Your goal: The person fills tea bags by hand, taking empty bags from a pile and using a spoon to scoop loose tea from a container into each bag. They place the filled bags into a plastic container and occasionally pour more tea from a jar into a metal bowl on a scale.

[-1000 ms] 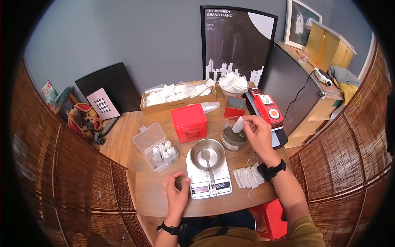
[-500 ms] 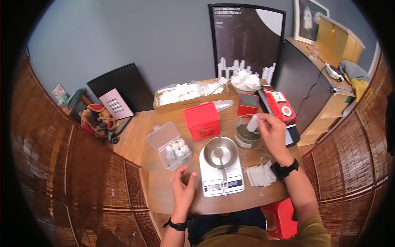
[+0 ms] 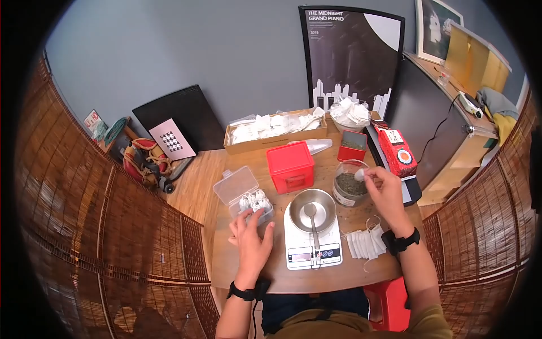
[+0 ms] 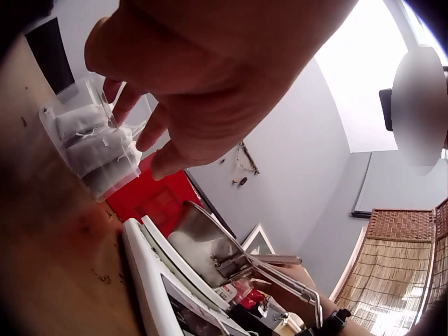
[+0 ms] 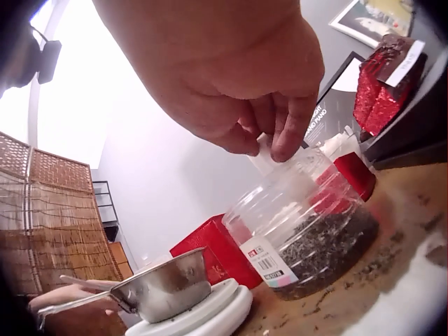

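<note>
My right hand (image 3: 388, 195) pinches a small white piece (image 5: 264, 152) between thumb and fingers at the mouth of a clear jar (image 5: 255, 203). Dark dried leaves (image 3: 350, 185) cover the jar's bottom; what the white piece is, I cannot tell. My left hand (image 3: 252, 243) hovers palm-inward, fingers loosely bent and holding nothing, beside a clear plastic box (image 3: 236, 186) with its lid up. Filled white tea bags (image 4: 98, 143) with strings lie in that box. Between the hands, a steel pan (image 3: 327, 203) with a spoon (image 3: 315, 231) inside stands on a white kitchen scale (image 3: 294, 248).
Several flat white tea bags (image 3: 366, 243) lie in a row near my right wrist. Farther back stand a red canister (image 3: 291, 168), a carton (image 3: 276, 139) of white pouches, a red tin (image 3: 353, 151) and a red foil pack (image 3: 395, 150). Leaf crumbs dot the wood table (image 3: 271, 277).
My left hand has risen toward the clear box. The right hand has tilted the white piece, which now shows less of its length over the jar. The head view has swung left.
</note>
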`<move>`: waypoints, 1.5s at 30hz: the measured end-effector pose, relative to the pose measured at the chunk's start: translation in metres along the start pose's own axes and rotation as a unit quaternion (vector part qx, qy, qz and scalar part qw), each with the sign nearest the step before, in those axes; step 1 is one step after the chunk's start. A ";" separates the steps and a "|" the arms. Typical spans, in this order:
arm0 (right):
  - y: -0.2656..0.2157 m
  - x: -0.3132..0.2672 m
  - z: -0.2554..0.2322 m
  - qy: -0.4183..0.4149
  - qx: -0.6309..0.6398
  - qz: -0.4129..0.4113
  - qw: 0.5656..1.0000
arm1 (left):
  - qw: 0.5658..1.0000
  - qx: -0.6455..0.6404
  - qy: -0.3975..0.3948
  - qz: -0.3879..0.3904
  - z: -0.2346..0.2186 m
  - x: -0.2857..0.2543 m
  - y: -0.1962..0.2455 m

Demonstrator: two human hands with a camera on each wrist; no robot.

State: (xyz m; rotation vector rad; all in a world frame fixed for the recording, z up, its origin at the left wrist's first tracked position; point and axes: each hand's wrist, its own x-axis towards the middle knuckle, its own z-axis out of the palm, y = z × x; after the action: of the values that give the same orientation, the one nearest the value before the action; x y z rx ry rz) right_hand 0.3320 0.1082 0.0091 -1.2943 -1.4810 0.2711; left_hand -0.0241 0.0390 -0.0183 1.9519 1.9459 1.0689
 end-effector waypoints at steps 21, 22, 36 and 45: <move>-0.017 -0.097 -0.090 0.048 0.043 0.052 0.997 | 0.985 -0.071 0.149 0.046 -0.014 -0.010 0.031; -0.019 -0.107 -0.097 0.019 -0.053 0.012 0.998 | 0.985 -0.074 0.146 0.047 -0.014 -0.011 0.037; -0.011 -0.152 -0.104 -0.149 -0.129 -0.041 0.980 | 0.914 -0.406 0.011 0.019 -0.005 -0.051 0.069; -0.088 -0.142 -0.073 -0.121 0.012 -0.045 0.992 | 0.868 -0.436 -0.218 0.089 -0.003 -0.076 0.102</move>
State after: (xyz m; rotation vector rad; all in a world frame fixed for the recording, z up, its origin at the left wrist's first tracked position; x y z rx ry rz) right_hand 0.3148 -0.0723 0.0223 -1.2037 -1.7311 0.3978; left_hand 0.0642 -0.0450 0.0172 1.6288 0.8147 1.1316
